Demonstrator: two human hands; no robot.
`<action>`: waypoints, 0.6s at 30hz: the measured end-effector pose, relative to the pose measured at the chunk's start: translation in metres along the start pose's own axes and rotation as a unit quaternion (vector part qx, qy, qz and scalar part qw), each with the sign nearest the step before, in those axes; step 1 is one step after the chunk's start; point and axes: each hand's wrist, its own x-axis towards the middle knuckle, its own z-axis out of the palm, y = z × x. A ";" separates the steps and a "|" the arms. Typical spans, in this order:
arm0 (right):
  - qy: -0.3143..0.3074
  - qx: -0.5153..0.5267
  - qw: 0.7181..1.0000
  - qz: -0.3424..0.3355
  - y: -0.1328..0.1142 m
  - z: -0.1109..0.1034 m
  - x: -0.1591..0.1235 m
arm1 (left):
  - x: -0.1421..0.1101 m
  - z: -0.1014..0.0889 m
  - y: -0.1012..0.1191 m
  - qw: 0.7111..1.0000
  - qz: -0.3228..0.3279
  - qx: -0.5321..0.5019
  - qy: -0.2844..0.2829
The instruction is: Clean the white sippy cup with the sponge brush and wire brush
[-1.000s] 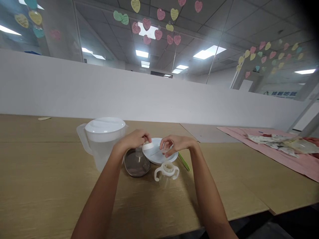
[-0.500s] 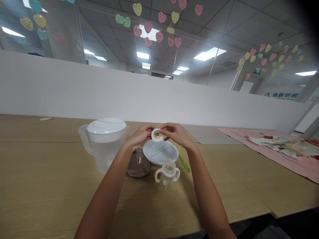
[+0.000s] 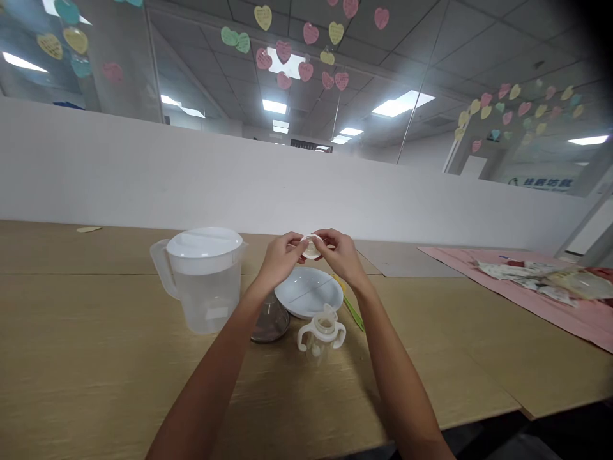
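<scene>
Both hands grip a small round white bottle collar (image 3: pixel 311 246) above the far rim of a white bowl (image 3: pixel 309 291). My left hand (image 3: pixel 280 259) pinches its left side, with the thumb on the near face. From the right, my right hand (image 3: pixel 341 255) holds it the same way; the fingertips behind are partly hidden. Closer to me stands a clear baby bottle (image 3: pixel 320 333) with two white handles and an open top. A dark, clear-walled conical vessel (image 3: pixel 271 321) sits left of it, partly covered by my left forearm.
A lidded translucent pitcher (image 3: pixel 205 281) stands on the left. Right of the bowl lies a green-handled utensil (image 3: pixel 354 314), its yellow end partly hidden. A pink cloth (image 3: pixel 522 291) with plastic packets (image 3: pixel 569 281) covers the far right. A white wall (image 3: pixel 287 185) rises behind the table.
Both hands have lifted slightly and moved a little away and to the right with the collar. It has turned, so its round opening now shows a different face.
</scene>
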 end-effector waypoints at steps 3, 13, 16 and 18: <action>-0.015 0.022 1.000 0.006 -0.003 0.001 -0.001 | 0.000 0.003 -0.001 0.999 0.007 0.029 0.037; -0.016 0.023 1.000 0.011 -0.009 0.009 -0.004 | -0.006 0.002 0.007 0.981 0.096 0.144 0.086; 0.007 0.002 1.000 0.005 -0.009 0.011 -0.004 | -0.006 0.003 0.008 0.976 0.112 0.159 0.096; 0.027 0.003 1.000 0.006 -0.009 0.012 -0.003 | -0.004 0.003 0.006 0.982 0.101 0.129 0.090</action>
